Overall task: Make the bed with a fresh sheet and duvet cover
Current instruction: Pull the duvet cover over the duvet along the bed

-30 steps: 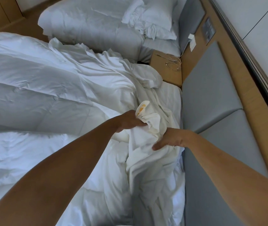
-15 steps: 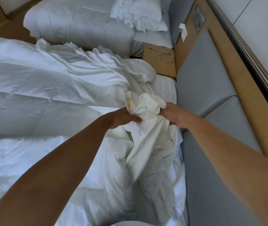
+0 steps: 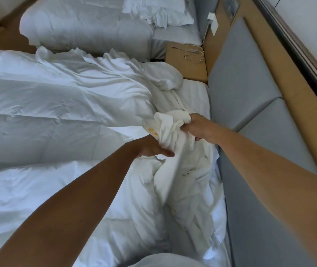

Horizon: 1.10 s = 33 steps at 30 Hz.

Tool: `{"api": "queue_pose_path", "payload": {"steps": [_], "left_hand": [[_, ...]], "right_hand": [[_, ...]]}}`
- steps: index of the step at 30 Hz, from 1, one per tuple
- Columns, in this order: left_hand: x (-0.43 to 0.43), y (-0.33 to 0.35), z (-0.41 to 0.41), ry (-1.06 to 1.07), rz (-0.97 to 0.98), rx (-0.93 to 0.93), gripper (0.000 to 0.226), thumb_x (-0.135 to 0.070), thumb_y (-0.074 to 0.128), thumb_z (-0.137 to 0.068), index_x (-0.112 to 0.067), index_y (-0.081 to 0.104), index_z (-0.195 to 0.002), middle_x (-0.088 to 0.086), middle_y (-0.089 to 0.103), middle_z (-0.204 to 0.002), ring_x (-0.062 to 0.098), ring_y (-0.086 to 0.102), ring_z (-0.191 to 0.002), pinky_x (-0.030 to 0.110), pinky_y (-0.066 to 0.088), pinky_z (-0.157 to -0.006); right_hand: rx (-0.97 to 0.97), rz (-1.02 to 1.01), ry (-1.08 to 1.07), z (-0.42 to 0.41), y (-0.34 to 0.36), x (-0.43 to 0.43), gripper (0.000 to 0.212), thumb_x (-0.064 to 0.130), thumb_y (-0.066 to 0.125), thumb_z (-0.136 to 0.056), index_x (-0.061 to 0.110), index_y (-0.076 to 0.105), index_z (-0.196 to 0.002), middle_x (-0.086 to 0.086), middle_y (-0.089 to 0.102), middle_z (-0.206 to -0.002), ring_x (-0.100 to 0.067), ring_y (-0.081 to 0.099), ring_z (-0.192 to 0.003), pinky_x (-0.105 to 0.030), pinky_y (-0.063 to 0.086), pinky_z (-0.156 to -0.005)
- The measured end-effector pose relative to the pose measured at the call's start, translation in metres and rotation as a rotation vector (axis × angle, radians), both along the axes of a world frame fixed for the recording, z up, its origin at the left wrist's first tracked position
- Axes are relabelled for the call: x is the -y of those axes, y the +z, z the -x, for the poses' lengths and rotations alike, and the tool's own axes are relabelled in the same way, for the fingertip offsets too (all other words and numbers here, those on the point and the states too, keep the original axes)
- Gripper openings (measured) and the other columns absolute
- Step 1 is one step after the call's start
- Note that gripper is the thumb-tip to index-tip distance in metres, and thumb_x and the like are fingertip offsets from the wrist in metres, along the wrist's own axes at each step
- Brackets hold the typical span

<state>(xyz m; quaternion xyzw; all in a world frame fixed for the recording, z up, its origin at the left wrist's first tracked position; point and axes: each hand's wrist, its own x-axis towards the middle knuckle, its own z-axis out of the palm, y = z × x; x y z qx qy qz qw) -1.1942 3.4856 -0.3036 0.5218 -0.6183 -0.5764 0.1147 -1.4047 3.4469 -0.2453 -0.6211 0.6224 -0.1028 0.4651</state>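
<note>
A white duvet (image 3: 47, 116) lies rumpled across the near bed. At the bed's head end a bunched corner of white duvet cover (image 3: 173, 122), with a small yellow mark, is lifted off the bedding. My right hand (image 3: 198, 128) grips the top of this bunch from the right. My left hand (image 3: 151, 147) holds the same cloth lower on its left side, with its fingers partly hidden in the folds and one digit showing straight beneath. More loose white cloth (image 3: 190, 182) hangs down from the bunch along the bed's right edge.
A grey padded headboard (image 3: 240, 74) runs along the right, close to my right arm. A wooden nightstand (image 3: 184, 62) with a thin cable (image 3: 194, 53) separates this bed from a second bed (image 3: 86, 22) with a pillow (image 3: 153, 6) and crumpled linen.
My right hand rose from under the bunch to grip its top right. My left hand slid lower on the cloth, and the bunch now spreads between both hands.
</note>
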Motion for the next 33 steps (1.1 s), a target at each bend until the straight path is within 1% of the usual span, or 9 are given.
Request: {"api": "queue_pose_path", "payload": {"steps": [6,11,13,16,18,23,26,30,33], "left_hand": [[0.003,-0.001,0.029,0.028,0.046,-0.055,0.062,-0.033,0.078,-0.088,-0.018,0.052,-0.141,0.000,0.062,-0.133,0.019,0.057,-0.124,0.037,0.047,-0.107],[0.003,-0.017,0.047,0.307,0.002,0.005,0.049,-0.027,0.071,-0.093,-0.013,0.055,-0.137,0.007,0.065,-0.127,0.026,0.061,-0.116,0.042,0.051,-0.102],[0.003,-0.020,0.058,0.393,0.005,0.035,0.047,-0.028,0.070,-0.094,-0.010,0.055,-0.135,0.006,0.065,-0.123,0.026,0.062,-0.110,0.042,0.054,-0.097],[0.000,-0.027,0.074,0.433,0.053,0.054,0.028,-0.028,0.067,-0.094,-0.018,0.059,-0.119,-0.003,0.064,-0.105,0.020,0.062,-0.096,0.030,0.055,-0.076],[-0.001,-0.032,0.080,0.434,0.100,0.097,0.011,-0.029,0.066,-0.094,-0.025,0.058,-0.101,-0.009,0.063,-0.092,0.013,0.062,-0.084,0.022,0.050,-0.063],[0.006,-0.039,0.064,0.437,0.256,0.229,0.007,-0.029,0.063,-0.093,-0.023,0.061,-0.091,-0.008,0.066,-0.088,0.011,0.063,-0.080,0.024,0.053,-0.065],[0.010,-0.040,0.046,0.568,0.341,0.263,0.025,-0.026,0.066,-0.092,-0.031,0.051,-0.073,-0.015,0.058,-0.075,-0.001,0.054,-0.068,0.016,0.045,-0.055],[0.019,-0.039,0.025,0.684,0.356,0.258,0.029,-0.025,0.066,-0.093,-0.024,0.049,-0.069,-0.010,0.056,-0.068,0.009,0.056,-0.065,0.024,0.046,-0.066],[0.014,-0.038,0.021,0.666,0.389,0.244,0.028,-0.024,0.065,-0.093,-0.026,0.048,-0.071,-0.013,0.055,-0.068,-0.001,0.051,-0.061,0.009,0.040,-0.056]], "right_hand": [[-0.053,0.243,-0.125,-0.005,-0.025,-0.002,0.051,0.052,0.081,-0.076,0.019,0.063,-0.111,0.006,0.068,-0.103,-0.019,0.065,-0.095,-0.039,0.053,-0.081],[-0.086,0.766,-0.525,-0.015,-0.085,-0.084,0.063,0.043,0.081,-0.070,0.013,0.048,-0.115,-0.003,0.049,-0.113,-0.019,0.055,-0.091,-0.032,0.052,-0.074],[-0.151,0.519,-0.531,-0.031,-0.127,-0.135,0.064,0.052,0.079,-0.069,0.014,0.051,-0.112,-0.001,0.053,-0.108,-0.020,0.056,-0.096,-0.037,0.053,-0.081],[-0.163,-0.078,-0.535,-0.070,-0.175,-0.178,0.095,0.076,0.067,-0.069,0.023,0.038,-0.143,0.000,0.045,-0.142,-0.026,0.046,-0.130,-0.047,0.044,-0.104],[-0.097,-0.079,-0.621,-0.099,-0.184,-0.173,0.104,0.079,0.066,-0.067,0.020,0.038,-0.148,-0.003,0.044,-0.148,-0.028,0.044,-0.135,-0.051,0.044,-0.106],[0.022,0.009,-1.158,-0.075,-0.189,-0.122,0.026,0.022,0.061,-0.083,0.018,0.067,-0.108,-0.002,0.071,-0.104,-0.030,0.067,-0.099,-0.038,0.048,-0.081],[-0.208,-0.009,-1.059,-0.017,-0.210,-0.141,0.025,0.018,0.058,-0.089,0.016,0.067,-0.113,-0.004,0.070,-0.109,-0.031,0.066,-0.100,-0.040,0.049,-0.083],[-0.379,-0.081,-1.103,0.057,-0.224,-0.177,0.029,0.019,0.056,-0.095,0.015,0.064,-0.122,-0.013,0.067,-0.118,-0.038,0.064,-0.107,-0.046,0.054,-0.088],[-0.399,-0.106,-1.173,0.102,-0.210,-0.176,0.035,0.020,0.056,-0.097,0.006,0.059,-0.129,-0.025,0.062,-0.125,-0.045,0.061,-0.114,-0.050,0.051,-0.091]]}}
